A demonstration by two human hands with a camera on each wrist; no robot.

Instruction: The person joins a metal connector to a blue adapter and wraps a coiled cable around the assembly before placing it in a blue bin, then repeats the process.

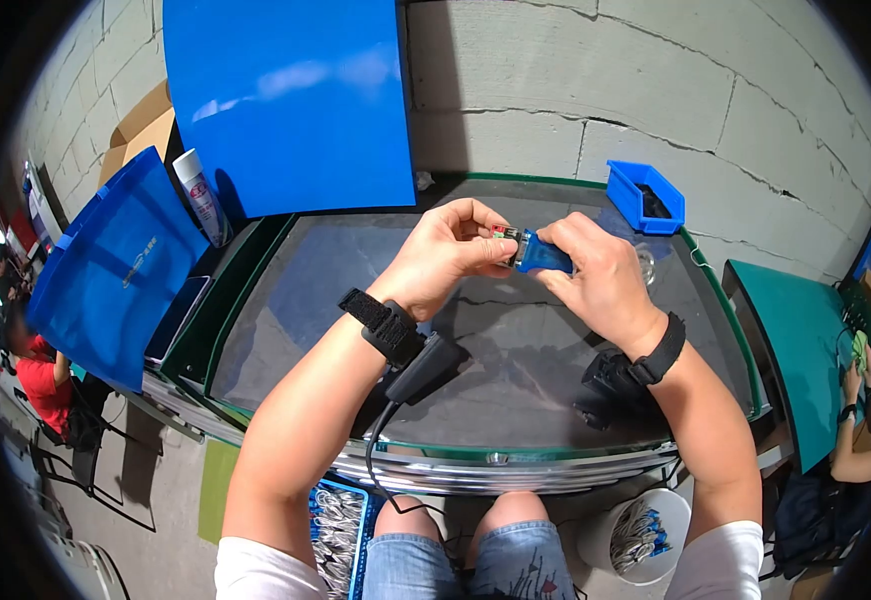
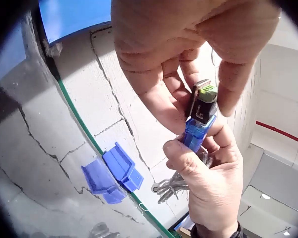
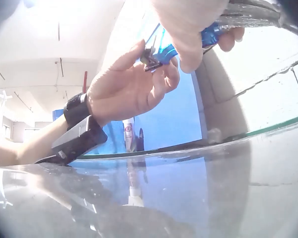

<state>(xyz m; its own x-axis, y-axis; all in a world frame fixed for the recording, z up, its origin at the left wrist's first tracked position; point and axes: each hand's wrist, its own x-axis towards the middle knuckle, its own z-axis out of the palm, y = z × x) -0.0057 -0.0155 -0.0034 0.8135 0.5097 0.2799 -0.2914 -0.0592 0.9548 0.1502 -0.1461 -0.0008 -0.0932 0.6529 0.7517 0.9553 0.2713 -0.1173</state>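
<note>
Above the table, my left hand (image 1: 441, 250) pinches a small black-and-metal connector piece with a green terminal block (image 2: 207, 93) between thumb and fingers. My right hand (image 1: 604, 280) grips a translucent blue cable plug (image 1: 548, 254) from the other side, thumb along its body. Plug and connector piece meet end to end in the left wrist view. From the plug's rear a bundled grey cable (image 2: 173, 185) hangs beside the right palm. In the right wrist view the right fingers cover part of the blue plug (image 3: 166, 52).
A small blue bin (image 1: 646, 198) with dark contents stands at the table's back right. A spray can (image 1: 202, 198) is at the left. Below the table are a blue basket (image 1: 367, 545) and a white bucket (image 1: 596, 535), both holding cables. Other people sit to either side.
</note>
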